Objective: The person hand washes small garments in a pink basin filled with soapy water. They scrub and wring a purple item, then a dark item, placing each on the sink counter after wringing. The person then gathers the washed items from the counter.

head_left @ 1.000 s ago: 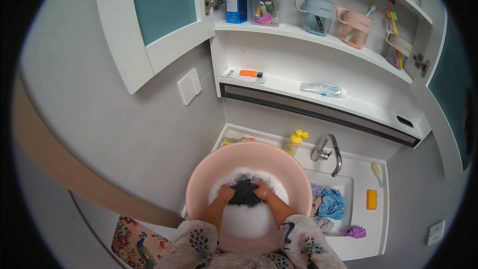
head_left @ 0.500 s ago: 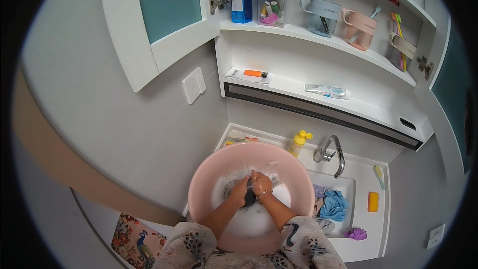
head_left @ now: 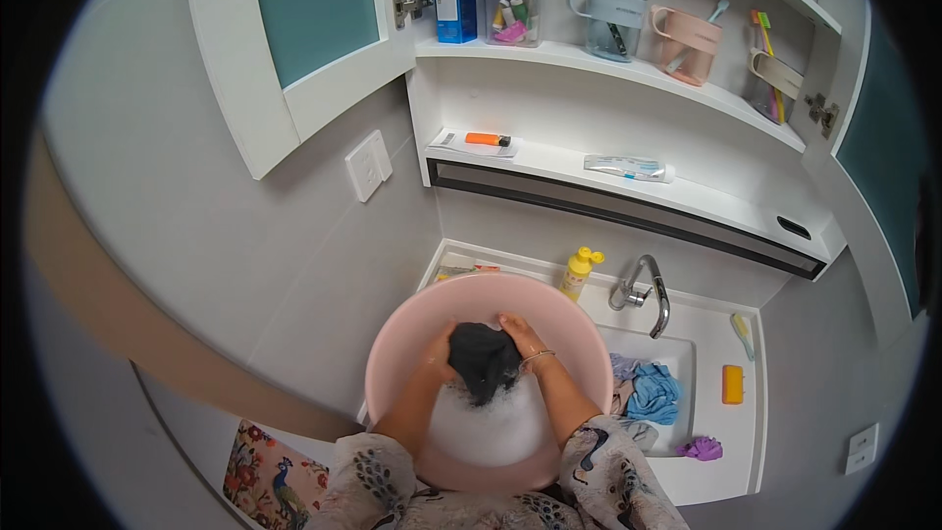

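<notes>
A wet dark grey cloth (head_left: 483, 358) is spread between my hands above white suds (head_left: 483, 432) in a large pink basin (head_left: 587, 353). On the cloth's left edge, my left hand (head_left: 439, 355) grips it, its fingers partly hidden behind the fabric. My right hand (head_left: 523, 336), with a thin bracelet at the wrist, holds the upper right edge. The lower end of the cloth hangs down to the foam. I cannot tell what kind of garment it is.
Right of the basin, a white sink (head_left: 687, 383) holds blue and grey laundry (head_left: 653, 393) below a chrome faucet (head_left: 648, 294). A yellow bottle (head_left: 581, 273), orange soap bar (head_left: 733, 385), brush (head_left: 743, 336) and purple scrubber (head_left: 700, 449) stand around. Open cabinet doors (head_left: 235, 69) overhang both sides.
The dark cloth was bunched between my hands low in the basin. Now my hands have moved apart and raised it, and it is opened out. The view has shifted slightly.
</notes>
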### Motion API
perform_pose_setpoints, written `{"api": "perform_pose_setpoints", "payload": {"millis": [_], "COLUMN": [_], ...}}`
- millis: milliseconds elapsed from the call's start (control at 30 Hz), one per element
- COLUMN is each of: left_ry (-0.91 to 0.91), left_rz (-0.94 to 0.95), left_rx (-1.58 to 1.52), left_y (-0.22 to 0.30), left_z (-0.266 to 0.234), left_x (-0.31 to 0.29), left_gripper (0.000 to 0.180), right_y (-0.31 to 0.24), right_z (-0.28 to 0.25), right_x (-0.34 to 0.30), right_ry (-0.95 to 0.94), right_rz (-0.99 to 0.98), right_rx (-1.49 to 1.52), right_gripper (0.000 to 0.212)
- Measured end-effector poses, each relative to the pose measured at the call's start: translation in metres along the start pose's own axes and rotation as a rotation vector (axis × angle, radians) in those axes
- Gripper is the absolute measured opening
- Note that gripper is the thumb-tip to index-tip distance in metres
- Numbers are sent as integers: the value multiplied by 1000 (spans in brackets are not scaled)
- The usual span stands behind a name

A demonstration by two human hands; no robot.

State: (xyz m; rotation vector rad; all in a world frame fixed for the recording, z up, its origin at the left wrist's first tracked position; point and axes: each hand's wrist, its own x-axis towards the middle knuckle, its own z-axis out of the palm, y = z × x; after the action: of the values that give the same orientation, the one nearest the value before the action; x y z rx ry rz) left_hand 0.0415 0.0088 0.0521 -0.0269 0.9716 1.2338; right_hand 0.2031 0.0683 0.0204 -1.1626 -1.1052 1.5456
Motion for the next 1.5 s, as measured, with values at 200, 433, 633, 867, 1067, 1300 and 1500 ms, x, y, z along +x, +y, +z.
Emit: {"api": "perform_pose_setpoints", "payload": {"millis": [200, 433, 633, 867, 1067, 1300, 1500], "left_ry": [-130, 51, -23, -57, 311, 151, 24], "left_rz": [375, 570, 664, 482, 290, 146, 304], "left_rx": [304, 373, 556, 558, 524, 688, 1523], "left_y": [41, 47, 42, 37, -13, -25, -28], "left_z": [-16, -36, -61, -32, -21, -70, -74], "left_x": [-17, -27, -25, -66, -31, 19, 20], "left_gripper": [21, 15, 17, 25, 35, 55, 32], "right_y": [-1, -9, -56, -65, 12, 31, 2], "right_z": [-21, -47, -39, -53, -73, -47, -48], "right_x": [-7, -2, -21, -36, -7, -26, -27], "right_ry": [-641, -533, -526, -480, -295, -481, -201], "right_rz": [111, 233, 168, 329, 161, 213, 11], "right_rx": [-831, -790, -368, -42, -1398, -1602, -1193], "right_gripper": [38, 46, 26, 20, 46, 52, 29]}}
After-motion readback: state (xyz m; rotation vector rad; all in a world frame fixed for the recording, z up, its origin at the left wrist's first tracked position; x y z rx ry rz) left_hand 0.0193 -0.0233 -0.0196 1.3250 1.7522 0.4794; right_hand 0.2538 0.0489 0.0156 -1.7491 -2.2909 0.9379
